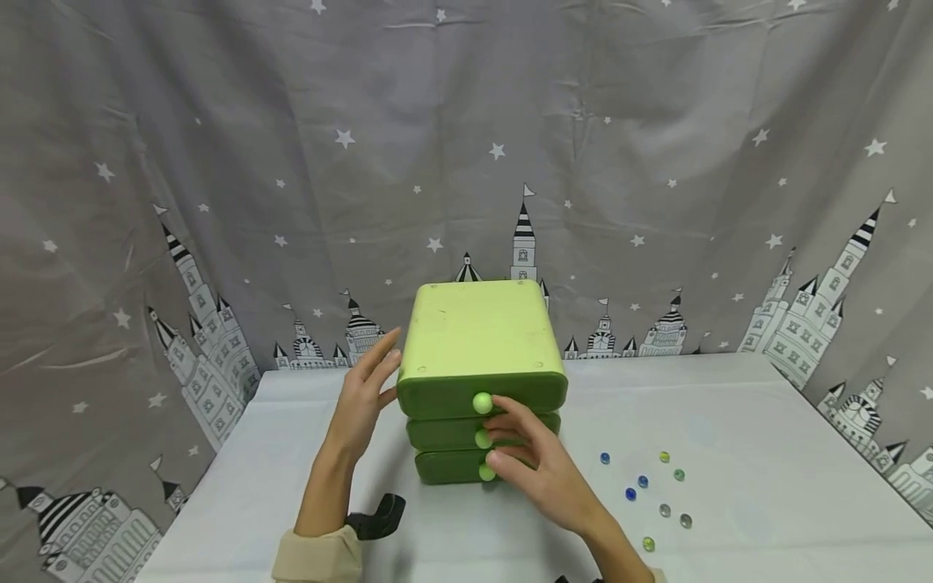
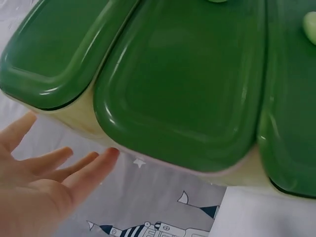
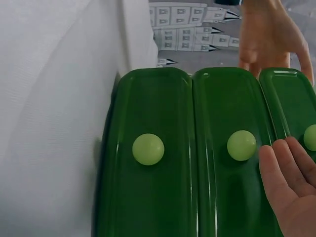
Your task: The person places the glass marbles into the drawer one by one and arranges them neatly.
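Note:
A small cabinet (image 1: 481, 332) with a pale yellow-green body has three stacked dark green drawers, all closed. Each drawer front carries a round light green knob; these are the top knob (image 1: 483, 402), the middle knob (image 3: 241, 145) and the bottom knob (image 3: 148, 149). My left hand (image 1: 359, 409) is at the cabinet's left side, fingers extended, with fingertips close to or touching the wall. In front of the drawers is my right hand (image 1: 539, 461), its fingers loosely bent beside the knobs. The index fingertip is by the top knob; whether it touches is unclear.
Several glass marbles lie loose on the white tabletop (image 1: 736, 421) right of the cabinet, among them a blue marble (image 1: 630, 494), a yellow-green marble (image 1: 649, 544) and a clear marble (image 1: 686, 521). A grey curtain (image 1: 350, 202) printed with castles and stars hangs behind.

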Motion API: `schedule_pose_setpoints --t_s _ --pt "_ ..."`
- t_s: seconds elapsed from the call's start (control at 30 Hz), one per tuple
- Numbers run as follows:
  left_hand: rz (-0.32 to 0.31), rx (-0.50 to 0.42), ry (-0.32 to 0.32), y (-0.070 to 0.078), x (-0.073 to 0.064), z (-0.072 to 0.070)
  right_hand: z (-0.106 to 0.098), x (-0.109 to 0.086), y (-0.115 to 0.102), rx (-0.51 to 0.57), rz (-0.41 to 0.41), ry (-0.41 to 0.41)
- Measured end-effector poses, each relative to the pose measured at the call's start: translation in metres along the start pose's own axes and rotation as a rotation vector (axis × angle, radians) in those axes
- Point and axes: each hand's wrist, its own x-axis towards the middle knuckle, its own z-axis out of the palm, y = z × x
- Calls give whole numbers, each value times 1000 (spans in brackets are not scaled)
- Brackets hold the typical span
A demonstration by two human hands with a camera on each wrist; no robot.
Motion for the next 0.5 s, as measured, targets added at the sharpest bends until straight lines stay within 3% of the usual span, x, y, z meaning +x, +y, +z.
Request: schedule_pose_setpoints --t_s 0.23,0.5 --pt "-40 -10 -96 -6 17 2 -1 7 -1 39 -5 -20" --pt "-17 -43 -143 -4 23 3 -1 14 -3 48 10 -48"
